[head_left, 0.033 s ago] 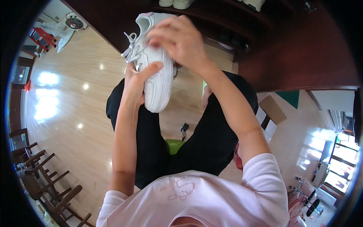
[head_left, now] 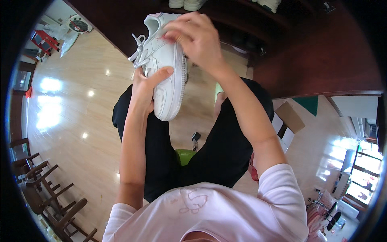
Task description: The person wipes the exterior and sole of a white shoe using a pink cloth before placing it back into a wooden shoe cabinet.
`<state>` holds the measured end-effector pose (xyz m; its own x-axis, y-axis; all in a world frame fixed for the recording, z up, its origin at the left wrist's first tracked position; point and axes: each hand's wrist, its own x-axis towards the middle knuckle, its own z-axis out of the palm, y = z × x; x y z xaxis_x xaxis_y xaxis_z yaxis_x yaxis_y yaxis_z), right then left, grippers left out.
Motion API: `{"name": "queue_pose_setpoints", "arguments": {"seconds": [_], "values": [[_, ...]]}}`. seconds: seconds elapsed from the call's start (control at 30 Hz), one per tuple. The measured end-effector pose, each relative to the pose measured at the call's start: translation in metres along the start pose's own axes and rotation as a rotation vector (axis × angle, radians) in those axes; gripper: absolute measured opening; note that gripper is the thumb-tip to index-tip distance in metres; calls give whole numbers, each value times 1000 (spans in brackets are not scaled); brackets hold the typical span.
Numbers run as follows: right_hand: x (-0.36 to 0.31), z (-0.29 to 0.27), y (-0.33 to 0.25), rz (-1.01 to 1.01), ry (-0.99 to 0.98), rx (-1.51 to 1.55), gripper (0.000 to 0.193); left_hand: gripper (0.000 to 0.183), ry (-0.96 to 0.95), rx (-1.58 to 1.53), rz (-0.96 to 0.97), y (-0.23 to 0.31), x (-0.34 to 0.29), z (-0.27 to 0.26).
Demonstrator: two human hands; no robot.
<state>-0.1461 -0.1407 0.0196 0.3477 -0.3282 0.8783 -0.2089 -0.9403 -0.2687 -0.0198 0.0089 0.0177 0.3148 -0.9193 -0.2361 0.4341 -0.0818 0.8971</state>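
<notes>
A white sneaker (head_left: 164,90) with loose white laces (head_left: 140,54) is held up in front of my knees, its toe toward me and its heel away. My left hand (head_left: 147,86) grips it near the toe, thumb across the upper and fingers passing out of sight beneath. Over the heel end of the sneaker's side is my right hand (head_left: 197,38), fingers bent and fingertips drawn together near the upper. Whether those fingertips hold anything small is hidden, and they are slightly blurred.
A dark wooden cabinet (head_left: 314,52) with shelves stands ahead, with pale shoes (head_left: 192,4) on one shelf. A black-headed brush-like item (head_left: 196,136) is near a green seat (head_left: 184,156) between my legs. Brown wooden chairs (head_left: 52,193) stand at lower left, an opened cardboard box (head_left: 291,117) at right.
My right hand has shifted slightly toward the heel and to the right, and is less blurred. The left hand and sneaker stay nearly in place.
</notes>
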Motion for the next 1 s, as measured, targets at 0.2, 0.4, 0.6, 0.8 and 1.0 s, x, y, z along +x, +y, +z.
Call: {"name": "queue_pose_setpoints", "arguments": {"seconds": [0.2, 0.4, 0.6, 0.8, 1.0], "values": [[-4, 0, 10, 269, 26, 214, 17, 77, -33, 67, 34, -4, -3, -2], [-5, -9, -12, 4, -50, 161, 19, 82, -25, -53, 163, -9, 4, -21], [-17, -6, -26, -129, -35, 164, 23, 90, 48, 133, 273, -1, 7, -19], [-10, -8, -27, 302, 121, 159, 18, 82, 85, 491, 552, -7, 7, -10], [-8, 0, -29, 383, 92, 305, 17, 57, 66, 666, 501, -14, 10, -14]]}}
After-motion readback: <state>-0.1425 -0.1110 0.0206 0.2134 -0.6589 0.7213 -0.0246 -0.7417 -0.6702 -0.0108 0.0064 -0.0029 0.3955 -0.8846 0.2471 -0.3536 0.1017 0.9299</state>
